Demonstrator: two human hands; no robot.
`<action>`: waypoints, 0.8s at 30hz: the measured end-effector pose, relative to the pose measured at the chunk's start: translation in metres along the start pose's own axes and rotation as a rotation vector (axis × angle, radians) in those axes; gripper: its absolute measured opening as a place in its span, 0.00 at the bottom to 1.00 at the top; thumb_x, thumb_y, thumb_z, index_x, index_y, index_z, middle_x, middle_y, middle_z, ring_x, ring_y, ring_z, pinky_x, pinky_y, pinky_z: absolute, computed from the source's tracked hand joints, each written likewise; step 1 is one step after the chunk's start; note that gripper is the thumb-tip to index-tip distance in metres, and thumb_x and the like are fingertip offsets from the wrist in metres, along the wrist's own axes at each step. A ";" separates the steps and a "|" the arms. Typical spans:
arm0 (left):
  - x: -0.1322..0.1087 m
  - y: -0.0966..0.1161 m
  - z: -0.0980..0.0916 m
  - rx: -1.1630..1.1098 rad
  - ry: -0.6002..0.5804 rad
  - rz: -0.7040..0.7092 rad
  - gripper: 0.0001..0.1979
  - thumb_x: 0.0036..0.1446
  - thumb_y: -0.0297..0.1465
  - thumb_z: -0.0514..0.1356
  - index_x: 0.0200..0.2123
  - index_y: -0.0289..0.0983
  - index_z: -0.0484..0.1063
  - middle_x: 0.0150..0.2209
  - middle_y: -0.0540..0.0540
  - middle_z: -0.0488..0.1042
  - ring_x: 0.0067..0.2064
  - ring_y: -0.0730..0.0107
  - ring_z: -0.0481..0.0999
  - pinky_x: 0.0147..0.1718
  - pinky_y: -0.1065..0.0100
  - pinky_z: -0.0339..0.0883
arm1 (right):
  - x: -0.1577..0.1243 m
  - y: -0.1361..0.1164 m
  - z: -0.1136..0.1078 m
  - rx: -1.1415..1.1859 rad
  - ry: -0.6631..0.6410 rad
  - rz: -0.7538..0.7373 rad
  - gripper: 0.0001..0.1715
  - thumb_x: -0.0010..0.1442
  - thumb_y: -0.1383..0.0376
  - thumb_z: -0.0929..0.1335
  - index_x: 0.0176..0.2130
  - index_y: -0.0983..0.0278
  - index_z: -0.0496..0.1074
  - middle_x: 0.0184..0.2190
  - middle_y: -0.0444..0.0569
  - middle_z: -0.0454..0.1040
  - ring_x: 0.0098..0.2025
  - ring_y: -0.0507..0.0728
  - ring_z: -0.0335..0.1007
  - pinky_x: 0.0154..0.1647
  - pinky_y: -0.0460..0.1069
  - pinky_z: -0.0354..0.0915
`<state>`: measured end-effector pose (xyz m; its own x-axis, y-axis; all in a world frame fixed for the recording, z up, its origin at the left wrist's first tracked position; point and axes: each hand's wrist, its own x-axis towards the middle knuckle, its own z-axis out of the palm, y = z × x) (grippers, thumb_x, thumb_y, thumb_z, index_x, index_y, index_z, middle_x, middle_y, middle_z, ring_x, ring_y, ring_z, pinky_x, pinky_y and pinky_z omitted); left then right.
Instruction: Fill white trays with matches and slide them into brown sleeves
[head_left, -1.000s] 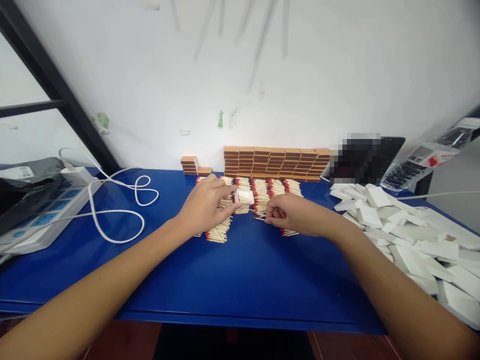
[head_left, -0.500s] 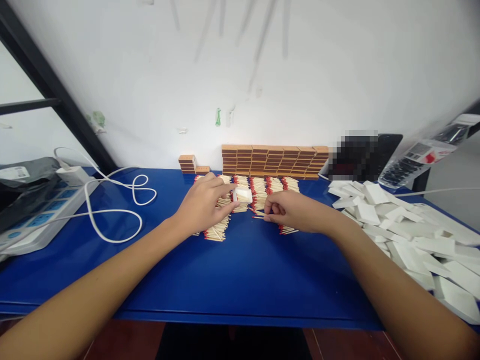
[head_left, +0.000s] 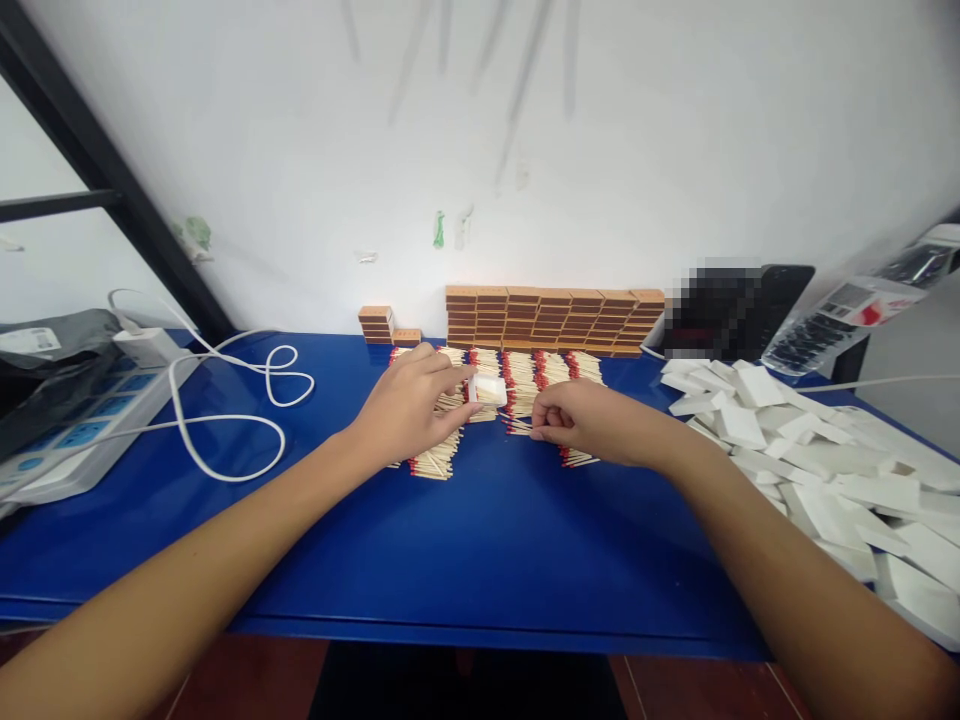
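Note:
My left hand (head_left: pixel 409 410) pinches a small white matchbox tray (head_left: pixel 489 389) between thumb and fingers, held just above rows of red-tipped matches (head_left: pixel 525 385) laid on the blue table (head_left: pixel 480 540). My right hand (head_left: pixel 581 423) is curled with its fingertips pinched on a few matches at the front of those rows, right of the tray. More matches (head_left: pixel 431 465) lie under and in front of my left hand.
A wall of stacked brown matchboxes (head_left: pixel 551 320) stands at the back, with a smaller stack (head_left: pixel 377 325) to its left. A heap of white flat box sleeves (head_left: pixel 817 480) fills the right side. A power strip (head_left: pixel 82 415) and looped white cable (head_left: pixel 240 400) lie left.
Both hands stay almost where they were. My right hand's fingers shifted slightly over the matches; the tray in my left hand barely moved.

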<state>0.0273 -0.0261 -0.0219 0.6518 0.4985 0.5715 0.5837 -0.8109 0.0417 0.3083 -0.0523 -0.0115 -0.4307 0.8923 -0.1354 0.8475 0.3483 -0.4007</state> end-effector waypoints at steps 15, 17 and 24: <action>0.000 -0.001 0.001 0.013 -0.029 0.003 0.21 0.70 0.43 0.63 0.54 0.33 0.80 0.34 0.43 0.76 0.39 0.57 0.70 0.42 0.58 0.67 | 0.000 0.000 0.001 -0.002 -0.004 -0.010 0.08 0.64 0.61 0.70 0.34 0.61 0.75 0.27 0.45 0.78 0.28 0.55 0.69 0.28 0.50 0.59; 0.000 -0.001 0.001 0.016 -0.032 0.004 0.21 0.70 0.42 0.63 0.55 0.32 0.80 0.35 0.42 0.77 0.40 0.56 0.71 0.42 0.57 0.68 | 0.000 0.001 0.002 -0.003 -0.017 -0.006 0.08 0.65 0.60 0.70 0.34 0.61 0.76 0.27 0.46 0.79 0.28 0.55 0.70 0.28 0.50 0.60; -0.001 0.000 0.002 0.014 -0.032 0.017 0.21 0.70 0.43 0.63 0.54 0.32 0.80 0.35 0.43 0.77 0.39 0.57 0.71 0.43 0.57 0.67 | -0.002 -0.004 0.000 0.037 -0.021 -0.006 0.03 0.62 0.66 0.71 0.35 0.60 0.78 0.27 0.44 0.79 0.28 0.54 0.71 0.29 0.49 0.62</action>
<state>0.0278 -0.0260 -0.0241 0.6771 0.4941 0.5453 0.5785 -0.8154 0.0205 0.3062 -0.0552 -0.0093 -0.4429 0.8837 -0.1516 0.8327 0.3427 -0.4349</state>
